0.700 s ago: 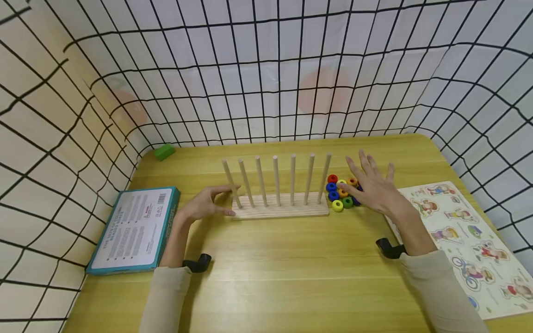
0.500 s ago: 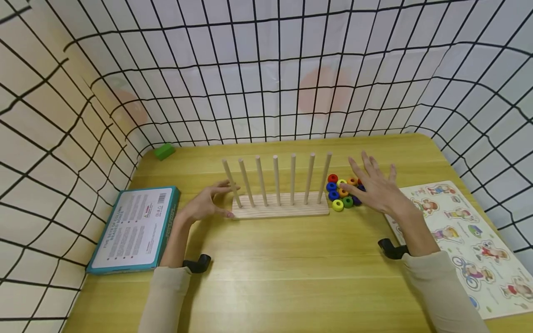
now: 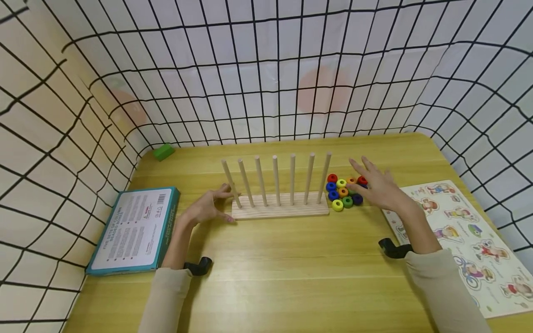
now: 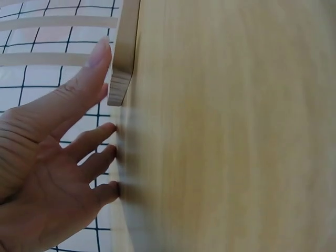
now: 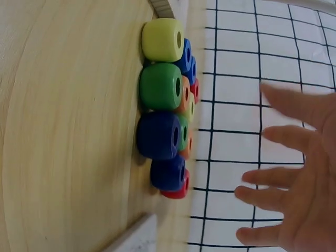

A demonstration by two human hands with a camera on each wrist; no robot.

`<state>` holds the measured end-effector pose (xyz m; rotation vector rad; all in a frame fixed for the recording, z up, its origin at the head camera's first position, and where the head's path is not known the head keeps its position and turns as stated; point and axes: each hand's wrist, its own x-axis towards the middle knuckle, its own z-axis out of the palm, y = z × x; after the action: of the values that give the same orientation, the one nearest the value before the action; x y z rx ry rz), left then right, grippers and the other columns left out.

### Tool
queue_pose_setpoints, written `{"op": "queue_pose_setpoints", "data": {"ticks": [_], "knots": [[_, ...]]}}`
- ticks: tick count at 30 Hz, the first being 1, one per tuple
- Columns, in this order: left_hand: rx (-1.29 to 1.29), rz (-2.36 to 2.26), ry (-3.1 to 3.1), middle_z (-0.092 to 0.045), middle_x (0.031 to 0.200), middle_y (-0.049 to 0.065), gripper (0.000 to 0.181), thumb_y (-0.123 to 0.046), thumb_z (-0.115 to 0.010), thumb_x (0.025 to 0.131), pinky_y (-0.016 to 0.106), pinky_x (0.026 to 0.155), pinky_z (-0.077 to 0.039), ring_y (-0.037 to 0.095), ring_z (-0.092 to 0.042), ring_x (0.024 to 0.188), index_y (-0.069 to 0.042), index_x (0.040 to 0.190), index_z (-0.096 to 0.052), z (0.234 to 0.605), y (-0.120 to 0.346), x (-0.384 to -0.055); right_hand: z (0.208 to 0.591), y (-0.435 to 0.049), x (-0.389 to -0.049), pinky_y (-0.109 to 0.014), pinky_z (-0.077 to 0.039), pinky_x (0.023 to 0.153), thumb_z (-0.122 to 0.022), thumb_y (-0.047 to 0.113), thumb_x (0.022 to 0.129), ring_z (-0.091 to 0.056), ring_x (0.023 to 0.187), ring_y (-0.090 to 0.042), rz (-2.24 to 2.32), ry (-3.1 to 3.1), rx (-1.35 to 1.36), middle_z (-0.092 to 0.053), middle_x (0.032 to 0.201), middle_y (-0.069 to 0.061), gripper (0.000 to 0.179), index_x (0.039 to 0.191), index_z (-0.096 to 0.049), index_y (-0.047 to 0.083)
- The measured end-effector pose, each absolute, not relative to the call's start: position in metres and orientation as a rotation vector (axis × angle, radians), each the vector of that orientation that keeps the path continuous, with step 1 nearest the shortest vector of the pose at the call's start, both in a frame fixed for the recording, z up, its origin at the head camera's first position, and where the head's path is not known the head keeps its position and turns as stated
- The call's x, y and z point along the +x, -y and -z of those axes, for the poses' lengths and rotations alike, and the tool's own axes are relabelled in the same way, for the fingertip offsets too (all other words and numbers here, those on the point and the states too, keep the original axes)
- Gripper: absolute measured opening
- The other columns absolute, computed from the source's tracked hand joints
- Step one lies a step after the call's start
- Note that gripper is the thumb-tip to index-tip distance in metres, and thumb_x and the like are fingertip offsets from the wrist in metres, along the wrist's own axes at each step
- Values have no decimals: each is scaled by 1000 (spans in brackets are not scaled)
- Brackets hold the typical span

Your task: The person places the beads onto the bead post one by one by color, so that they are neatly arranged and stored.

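Note:
A wooden peg stand (image 3: 280, 211) with a row of upright pegs is on the table. My left hand (image 3: 207, 206) is at its left end, thumb by the front corner and fingers behind. In the left wrist view, the left hand (image 4: 58, 157) has its thumb beside the base's end (image 4: 122, 86) and other fingertips at the tabletop. No firm grip shows. My right hand (image 3: 378, 187) hovers, fingers spread, over the right side of a cluster of coloured beads (image 3: 342, 192). In the right wrist view, nothing is in the right hand (image 5: 302, 178), apart from the beads (image 5: 160, 86).
A blue-edged box (image 3: 133, 229) lies at the left, and a green block (image 3: 164, 151) sits at the back left. On the right is a picture puzzle board (image 3: 470, 245), partly under the right forearm. Black wire mesh (image 3: 266, 74) surrounds the table's back and sides.
My right hand has shifted slightly right and lowered, its fingers bending a little more, uncovering more beads. The left hand has barely moved at the stand's end.

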<state>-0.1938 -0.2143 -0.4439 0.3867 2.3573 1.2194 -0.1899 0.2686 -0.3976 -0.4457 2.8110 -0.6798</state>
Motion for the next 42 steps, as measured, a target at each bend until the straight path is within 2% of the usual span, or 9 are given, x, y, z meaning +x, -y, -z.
{"op": "queue_pose_setpoints", "data": {"ticks": [4, 7, 11, 14, 19, 21, 26, 32, 42], "knots": [[387, -1212, -2375, -13, 173, 16, 78, -8, -90, 76, 70, 127, -1, 37, 0, 163, -8, 147, -58, 446, 213, -193, 400, -271, -196, -78, -32, 111, -58, 25, 107, -36, 139, -63, 768, -2823, -404, -22, 161, -42, 68, 162, -26, 1], [388, -1207, -2385, -13, 173, 15, 78, -7, -90, 76, 69, 128, -1, 35, 1, 163, -9, 148, -58, 446, 211, -192, 403, -275, -200, -57, -55, 87, -58, 14, 106, -43, 133, -63, 856, -2802, -313, -31, 155, -43, 59, 158, -37, -2], [374, -1199, -2387, -13, 173, 14, 78, -6, -90, 76, 67, 129, -1, 34, 2, 163, -8, 147, -58, 446, 209, -191, 409, -282, -206, -31, -44, 56, -57, 8, 104, -48, 130, -61, 886, -2767, -211, -32, 155, -42, 53, 154, -43, -2], [373, -1201, -2384, -13, 173, 15, 78, -5, -89, 77, 67, 129, -1, 34, 2, 163, -7, 148, -57, 447, 209, -191, 412, -286, -210, -32, -49, 64, -56, 6, 104, -41, 138, -59, 891, -2736, -154, -36, 154, -41, 51, 153, -45, -1], [392, -1227, -2377, -13, 173, 17, 76, -2, -88, 78, 67, 129, 1, 36, 4, 163, -4, 148, -56, 448, 210, -191, 416, -290, -217, -57, -54, 98, -55, 3, 104, -44, 138, -56, 945, -2675, -77, -44, 150, -40, 47, 151, -49, -1], [405, -1238, -2378, -13, 172, 18, 76, -2, -87, 78, 66, 129, 2, 36, 4, 163, -3, 147, -56, 449, 210, -191, 418, -292, -219, -53, -56, 98, -53, 0, 103, -46, 136, -55, 990, -2644, -58, -46, 149, -39, 46, 150, -50, -2], [418, -1243, -2388, -14, 172, 19, 74, -1, -87, 78, 66, 129, 1, 37, 3, 162, -3, 146, -57, 451, 210, -192, 419, -297, -224, -28, -54, 73, -50, -8, 100, -49, 133, -55, 1060, -2595, -74, -49, 147, -38, 47, 147, -52, -6], [428, -1247, -2395, -15, 171, 21, 74, -1, -87, 77, 65, 129, 0, 38, 2, 162, -2, 145, -58, 451, 210, -191, 419, -304, -229, -47, -61, 95, -56, -8, 98, -57, 125, -52, 1067, -2580, -110, -54, 141, -38, 46, 145, -54, -8], [427, -1245, -2410, -16, 171, 20, 75, -1, -87, 78, 63, 130, -1, 37, 0, 162, -1, 146, -57, 450, 210, -190, 421, -306, -235, -32, -58, 78, -70, 5, 97, -61, 115, -44, 1018, -2614, -69, -63, 134, -34, 42, 136, -63, -6]]}}
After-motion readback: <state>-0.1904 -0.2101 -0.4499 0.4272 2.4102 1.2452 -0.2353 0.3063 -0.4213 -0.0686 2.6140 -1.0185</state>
